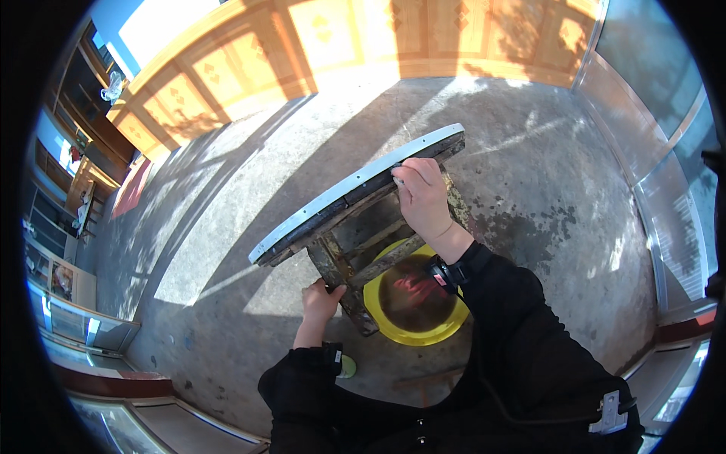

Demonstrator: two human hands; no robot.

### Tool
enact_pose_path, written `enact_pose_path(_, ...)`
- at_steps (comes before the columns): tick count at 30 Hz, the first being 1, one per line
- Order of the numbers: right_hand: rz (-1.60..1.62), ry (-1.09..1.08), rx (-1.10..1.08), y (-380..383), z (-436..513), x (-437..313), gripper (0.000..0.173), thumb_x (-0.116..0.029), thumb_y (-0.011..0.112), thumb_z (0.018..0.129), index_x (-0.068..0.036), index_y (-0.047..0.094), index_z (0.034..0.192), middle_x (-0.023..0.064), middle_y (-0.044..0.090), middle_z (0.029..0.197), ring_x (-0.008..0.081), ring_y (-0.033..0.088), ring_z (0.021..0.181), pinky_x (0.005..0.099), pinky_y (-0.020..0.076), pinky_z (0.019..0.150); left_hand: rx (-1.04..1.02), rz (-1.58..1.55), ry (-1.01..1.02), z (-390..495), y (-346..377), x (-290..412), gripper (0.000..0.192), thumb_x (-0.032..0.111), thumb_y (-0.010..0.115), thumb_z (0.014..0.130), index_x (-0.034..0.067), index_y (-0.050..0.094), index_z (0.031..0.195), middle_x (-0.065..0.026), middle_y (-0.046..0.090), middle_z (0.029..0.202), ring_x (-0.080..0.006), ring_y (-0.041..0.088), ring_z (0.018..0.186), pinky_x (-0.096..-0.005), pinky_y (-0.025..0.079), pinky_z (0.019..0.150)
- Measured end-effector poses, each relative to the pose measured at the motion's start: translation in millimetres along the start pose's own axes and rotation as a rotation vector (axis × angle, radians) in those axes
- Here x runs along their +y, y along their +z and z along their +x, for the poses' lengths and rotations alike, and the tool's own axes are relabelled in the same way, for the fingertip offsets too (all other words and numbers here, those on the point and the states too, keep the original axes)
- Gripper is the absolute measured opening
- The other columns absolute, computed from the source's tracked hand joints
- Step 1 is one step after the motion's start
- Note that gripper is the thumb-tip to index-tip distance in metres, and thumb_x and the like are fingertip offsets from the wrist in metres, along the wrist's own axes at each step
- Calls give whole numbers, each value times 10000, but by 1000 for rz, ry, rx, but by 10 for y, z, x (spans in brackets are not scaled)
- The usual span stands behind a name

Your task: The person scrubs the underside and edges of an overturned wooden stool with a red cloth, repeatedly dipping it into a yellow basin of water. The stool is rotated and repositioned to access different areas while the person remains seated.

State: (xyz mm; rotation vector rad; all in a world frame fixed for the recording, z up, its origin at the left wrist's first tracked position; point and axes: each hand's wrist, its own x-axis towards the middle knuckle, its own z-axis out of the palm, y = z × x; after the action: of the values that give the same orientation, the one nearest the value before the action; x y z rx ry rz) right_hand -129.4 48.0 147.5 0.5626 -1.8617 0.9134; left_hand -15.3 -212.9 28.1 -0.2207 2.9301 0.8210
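Note:
A worn wooden bench is tipped on its side, its legs pointing towards me. Along the far side of its dark top runs a pale metal strip with small holes. My left hand grips the bench's left leg, thumb on the wood. At the near edge of the dark top, my right hand pinches something small and dark, partly hidden by the fingers. Beneath the legs stands a yellow basin holding brownish liquid; a reddish patch shows in it.
Wet spots mark the concrete floor right of the bench. A pale green round object stands beside my left sleeve. Wooden panelling lines the far side, glazed metal-framed panels the right. A small stool-like wooden frame lies partly hidden near my body.

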Motion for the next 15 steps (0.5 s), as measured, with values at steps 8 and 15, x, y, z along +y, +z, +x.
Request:
enact_pose_path(8,14,-70,-4,103,-16,-184,246,96,595,659,-31,579,868,107,532,898,303,534,841,362,465,712,-10,4,-35,-28,-7,46,475,418,699,734,-26,594,869,-201,645,798,-378,616,789,-450,485,707)
enact_pose_path(15,-17,114,83,-5,53,-85,252,98,598,661,-31,581,877,107,529,883,303,539,819,365,467,700,33,45,-32,-30,18,20,407,352,724,727,-28,616,828,-184,643,746,-348,628,736,-418,492,660)
